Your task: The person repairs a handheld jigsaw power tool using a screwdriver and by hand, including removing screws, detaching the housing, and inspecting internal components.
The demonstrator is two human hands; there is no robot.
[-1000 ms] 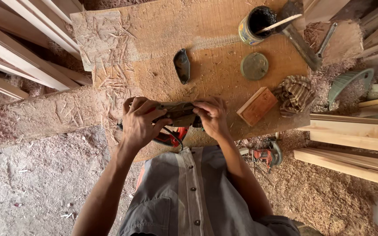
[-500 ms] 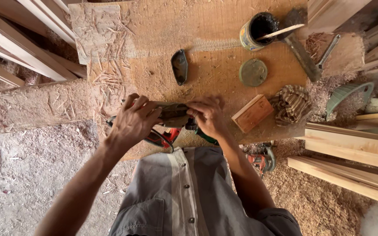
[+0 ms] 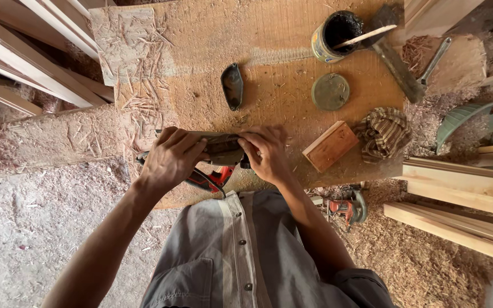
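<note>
Both hands grip one dark, flat, oblong piece (image 3: 222,147) held level over the near edge of a wooden board (image 3: 269,91) strewn with shavings. My left hand (image 3: 169,157) wraps its left end, my right hand (image 3: 266,153) pinches its right end. A red and black power tool (image 3: 209,179) lies just under the hands, partly hidden. A second dark oblong piece (image 3: 232,85) rests on the board beyond them.
On the board stand a tin of dark paste with a stick (image 3: 336,35), its round lid (image 3: 330,91), a small wooden block (image 3: 330,146), a checked rag (image 3: 383,132) and a hammer (image 3: 397,60). Planks (image 3: 457,194) lie right, timber strips (image 3: 24,57) left. Sawdust covers the floor.
Both hands keep their hold on the dark piece. They have shifted slightly on it; the view has swayed a little.
</note>
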